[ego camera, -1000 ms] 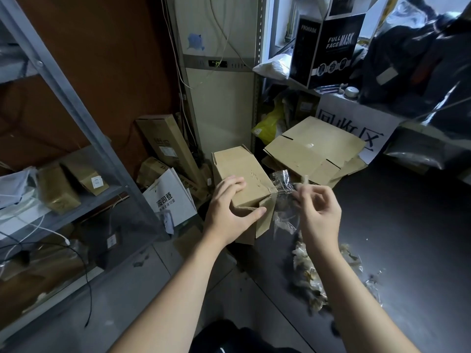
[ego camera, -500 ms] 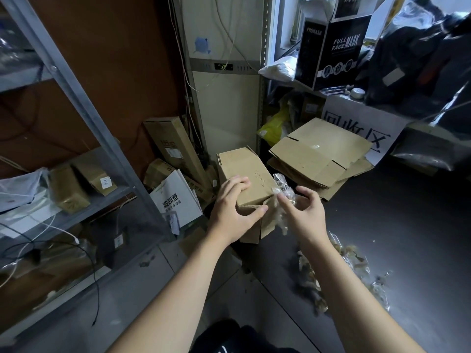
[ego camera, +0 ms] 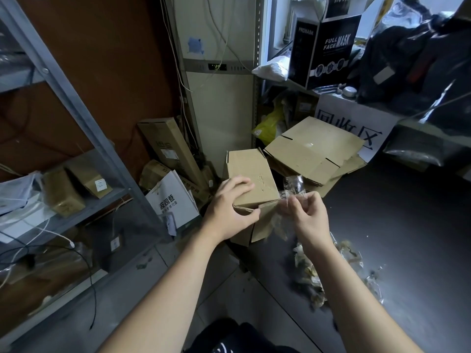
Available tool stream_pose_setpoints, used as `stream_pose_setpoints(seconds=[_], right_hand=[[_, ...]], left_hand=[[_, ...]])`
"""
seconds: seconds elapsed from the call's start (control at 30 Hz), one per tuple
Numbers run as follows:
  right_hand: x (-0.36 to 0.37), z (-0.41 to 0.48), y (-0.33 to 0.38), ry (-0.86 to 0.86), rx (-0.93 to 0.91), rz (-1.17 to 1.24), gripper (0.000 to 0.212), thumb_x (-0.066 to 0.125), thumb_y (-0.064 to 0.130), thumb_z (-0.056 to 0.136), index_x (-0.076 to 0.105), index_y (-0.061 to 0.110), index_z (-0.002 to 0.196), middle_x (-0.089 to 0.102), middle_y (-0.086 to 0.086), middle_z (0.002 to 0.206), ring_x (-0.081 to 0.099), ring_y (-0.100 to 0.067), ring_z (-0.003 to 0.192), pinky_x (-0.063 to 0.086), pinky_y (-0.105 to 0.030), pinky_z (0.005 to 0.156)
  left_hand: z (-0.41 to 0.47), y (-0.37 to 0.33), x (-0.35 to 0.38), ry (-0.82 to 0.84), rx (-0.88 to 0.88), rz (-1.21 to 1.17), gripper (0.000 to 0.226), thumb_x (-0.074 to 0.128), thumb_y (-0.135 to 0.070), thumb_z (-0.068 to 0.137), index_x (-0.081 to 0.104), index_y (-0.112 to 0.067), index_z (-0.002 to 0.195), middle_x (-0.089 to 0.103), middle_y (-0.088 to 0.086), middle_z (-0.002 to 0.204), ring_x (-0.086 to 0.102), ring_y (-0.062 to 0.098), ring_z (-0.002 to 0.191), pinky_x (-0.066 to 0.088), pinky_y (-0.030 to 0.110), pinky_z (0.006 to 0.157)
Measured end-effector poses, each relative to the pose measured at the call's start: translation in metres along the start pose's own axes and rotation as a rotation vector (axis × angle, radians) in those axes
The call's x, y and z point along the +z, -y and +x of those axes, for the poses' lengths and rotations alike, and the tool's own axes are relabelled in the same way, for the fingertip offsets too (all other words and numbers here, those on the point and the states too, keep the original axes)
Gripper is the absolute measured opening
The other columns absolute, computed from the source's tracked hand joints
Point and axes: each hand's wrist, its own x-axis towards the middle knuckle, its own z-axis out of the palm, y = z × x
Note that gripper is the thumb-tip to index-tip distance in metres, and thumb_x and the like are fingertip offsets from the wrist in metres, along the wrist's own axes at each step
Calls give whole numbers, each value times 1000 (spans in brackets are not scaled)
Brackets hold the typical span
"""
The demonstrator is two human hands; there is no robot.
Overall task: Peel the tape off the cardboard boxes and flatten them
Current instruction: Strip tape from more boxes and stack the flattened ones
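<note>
A small brown cardboard box [ego camera: 251, 178] is held up in front of me, its near flaps hanging loose. My left hand [ego camera: 230, 208] grips the box's near left corner, fingers over the top and thumb under the edge. My right hand [ego camera: 307, 217] pinches a crumpled strip of clear tape [ego camera: 293, 186] that still clings to the box's right near edge. A heap of peeled tape scraps [ego camera: 316, 278] lies on the dark floor below my right forearm.
Flattened cardboard boxes [ego camera: 313, 151] are stacked behind, by a white sign [ego camera: 356, 123] with black characters. A grey metal shelf rack [ego camera: 76, 118] stands at left with small boxes. A long carton [ego camera: 168, 146] and a white paper bag [ego camera: 170, 200] lean near the wall.
My right hand went from the stretched tape back to the box's right edge and pinches the tape close to it. My left hand kept its grip on the box.
</note>
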Motion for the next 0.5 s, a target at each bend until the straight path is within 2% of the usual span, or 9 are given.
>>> stream_pose_setpoints(seconds=[0.1, 0.23, 0.33, 0.4, 0.5], right_hand=[[0, 0, 0, 17, 48, 138, 12, 53, 12, 107, 47, 8, 98, 77, -14, 87, 77, -23, 83, 63, -36, 74], [1, 0, -1, -34, 108, 287, 14, 51, 8, 107, 45, 11, 96, 71, -17, 86, 77, -25, 75, 63, -34, 70], [-1, -2, 2, -63, 141, 321, 14, 50, 9, 108, 44, 12, 96, 68, -15, 84, 77, -24, 73, 62, -29, 62], [-2, 0, 5, -94, 130, 334, 14, 50, 8, 108, 44, 12, 95, 66, -13, 82, 78, -25, 73, 63, -30, 63], [-1, 0, 12, -118, 79, 363, 14, 53, 6, 106, 47, 11, 95, 65, -13, 81, 78, -31, 78, 62, -30, 66]], left_hand=[[-1, 1, -2, 24, 13, -21, 57, 84, -30, 76, 69, -20, 130, 53, -19, 138, 42, 6, 137, 31, 16, 112], [-5, 3, -4, 62, 27, -49, 59, 80, -32, 75, 67, -20, 132, 51, -19, 141, 38, 7, 142, 33, 25, 116], [-5, 1, -5, 112, 23, -52, 61, 77, -33, 75, 66, -20, 134, 50, -17, 144, 35, 3, 143, 30, 20, 115], [-4, -1, -4, 124, 18, -46, 62, 76, -32, 75, 65, -20, 134, 50, -17, 144, 33, 1, 143, 27, 18, 115], [-4, -1, -3, 105, 15, -52, 60, 76, -31, 74, 66, -21, 133, 50, -18, 143, 34, 2, 143, 30, 22, 116]])
